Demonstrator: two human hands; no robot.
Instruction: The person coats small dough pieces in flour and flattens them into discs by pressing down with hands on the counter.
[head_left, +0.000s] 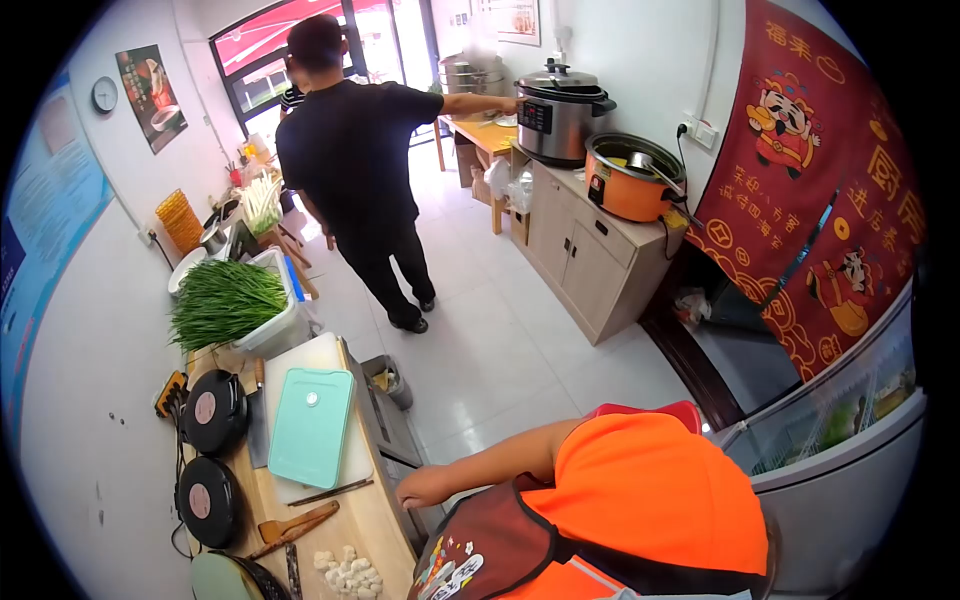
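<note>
My right hand point(425, 487) is beside the edge of the wooden worktop point(375, 520), its fingers curled together and nothing visible in them. My left hand is out of view. Nearest to my right hand, dark thin sticks point(330, 492) lie across the end of a white cutting board point(355, 455). A mint-green lid point(312, 425) rests on that board, with a cleaver point(258, 420) to its left. Pale dough-like pieces point(348, 575) lie near the front, below wooden spatulas point(298, 525).
Two round black appliances point(215, 412) stand along the wall, behind them a tub of green chives point(228, 300). A person in black point(350, 150) stands ahead, one arm reaching to a steel cooker point(562, 115). An orange cooker point(630, 180) stands on a cabinet point(575, 245); a bin point(388, 380) is by the worktop.
</note>
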